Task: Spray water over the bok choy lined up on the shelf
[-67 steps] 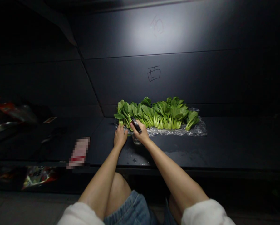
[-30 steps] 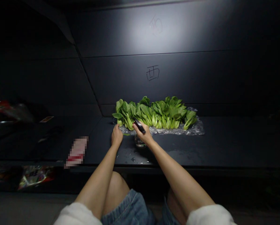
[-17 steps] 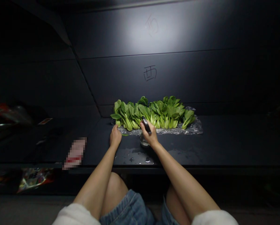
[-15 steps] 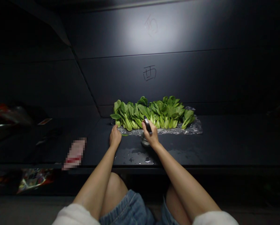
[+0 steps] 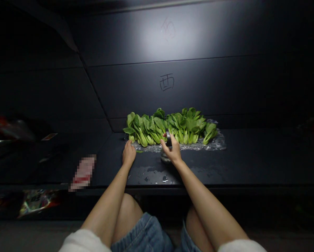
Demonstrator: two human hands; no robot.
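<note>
A row of green bok choy (image 5: 160, 124) lies on crinkled clear plastic (image 5: 217, 141) against the dark back panel. At the row's left end, my left hand (image 5: 129, 153) rests with curled fingers by the base of the leftmost bok choy; what its fingertips pinch, if anything, is hidden. My right hand (image 5: 174, 151) is wrapped round the black head of a clear spray bottle (image 5: 165, 156), in front of the middle of the row. The bottle's lower part shows under my palm, close to the shelf surface.
Water drops (image 5: 165, 179) wet the dark shelf (image 5: 241, 168) near its front edge. To the left are a blurred-out pink packet (image 5: 83, 172), a small card (image 5: 49, 136) and a shiny snack bag (image 5: 37, 201) lower down. A character is drawn on the back panel (image 5: 130, 84).
My right hand and the spray bottle have shifted slightly to the right, and the bottle's head has turned more upright. My left hand stays at the row's left end.
</note>
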